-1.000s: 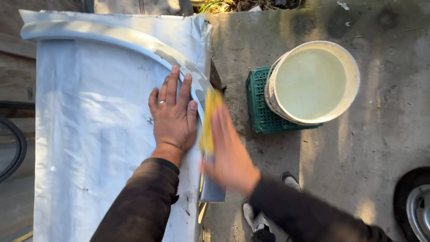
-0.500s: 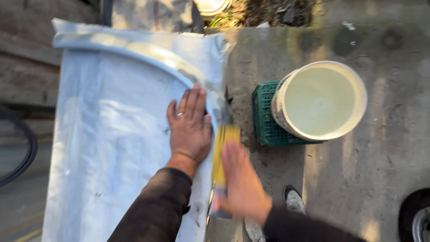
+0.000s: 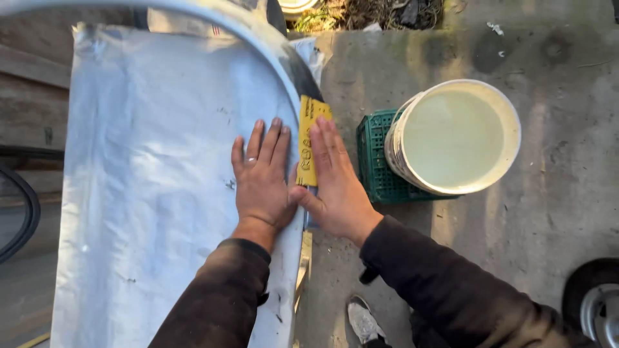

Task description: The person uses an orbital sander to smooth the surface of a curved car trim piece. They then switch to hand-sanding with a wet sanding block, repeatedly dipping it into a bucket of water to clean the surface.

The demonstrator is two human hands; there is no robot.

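Note:
A large white-grey curved panel lies in front of me, its rounded rim arching across the top. My left hand rests flat on the panel near its right edge, fingers spread, a ring on one finger. My right hand presses a yellow sheet of sandpaper against the panel's right edge, palm down with the fingers laid along the sheet. The two hands touch at the thumbs.
A white bucket full of cloudy liquid sits on a green plastic crate to the right, on a concrete floor. My shoe shows below. A wheel is at the bottom right, a dark tyre at the left.
My right hand has slid the sandpaper up along the panel's edge, from below my left hand to beside its fingers. The view has shifted closer. My left hand stays flat on the panel.

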